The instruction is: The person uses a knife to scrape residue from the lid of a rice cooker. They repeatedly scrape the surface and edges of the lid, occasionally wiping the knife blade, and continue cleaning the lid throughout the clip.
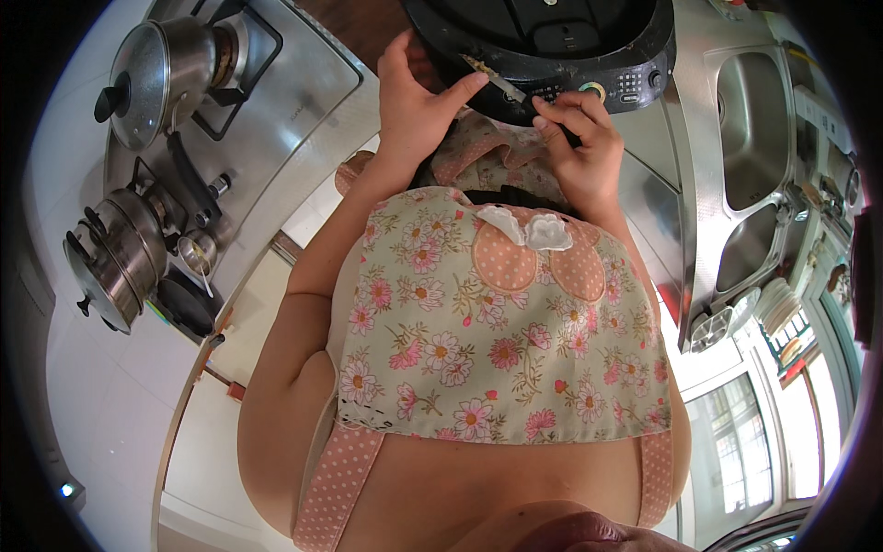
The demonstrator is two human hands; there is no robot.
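Note:
A small knife (507, 86) with a black handle is in my right hand (579, 145), its blade pointing up and left. Yellowish residue clings to the blade near the tip. My left hand (421, 96) is beside the tip, with the thumb on or very close to the blade. Its other fingers curl at the left edge of a black electric cooking appliance (476, 41), and whether they grip it is hidden. Both hands are in front of the appliance's front panel, which carries a dial and buttons.
On the left, a steel gas hob (303, 96) bears a lidded saucepan (141, 83) and a stacked steamer pot (117, 255). A small bowl with a spoon (200, 255) and a black pan (183, 303) are nearby. At right are a double steel sink (755, 124) and stacked plates (779, 303).

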